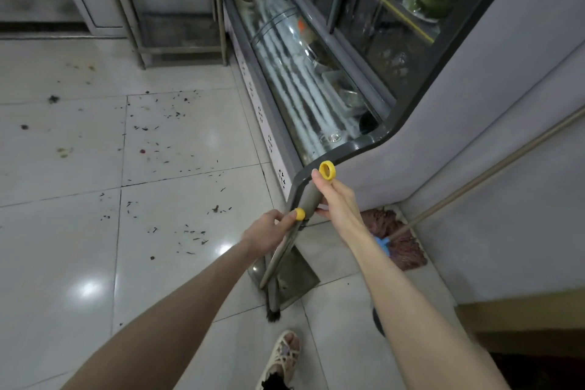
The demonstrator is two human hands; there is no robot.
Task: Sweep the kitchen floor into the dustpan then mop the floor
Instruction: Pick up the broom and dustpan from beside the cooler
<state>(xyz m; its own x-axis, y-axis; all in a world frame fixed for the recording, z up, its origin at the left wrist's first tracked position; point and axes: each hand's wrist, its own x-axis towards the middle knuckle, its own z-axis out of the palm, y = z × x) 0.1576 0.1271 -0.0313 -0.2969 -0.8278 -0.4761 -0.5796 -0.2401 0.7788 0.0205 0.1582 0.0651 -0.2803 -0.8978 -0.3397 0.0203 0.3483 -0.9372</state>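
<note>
Head view: I am clamping my left hand (pixel 269 228) on the broom (pixel 286 250) and my right hand (pixel 335 196) on the dustpan (pixel 297 275) handle, lifting both from beside the mop (pixel 399 241) to sweep scattered debris (pixel 177 136).

Glossy tiled floor (pixel 177 142), glass display case (pixel 304 73)

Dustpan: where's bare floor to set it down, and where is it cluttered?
Bare tile near the left arm, around the bright glare, and between the dustpan and the sandalled foot. Debris litters the tiles from the table legs to the left hand. Right of the dustpan is tight: the mop head lies against the display case base.
</note>
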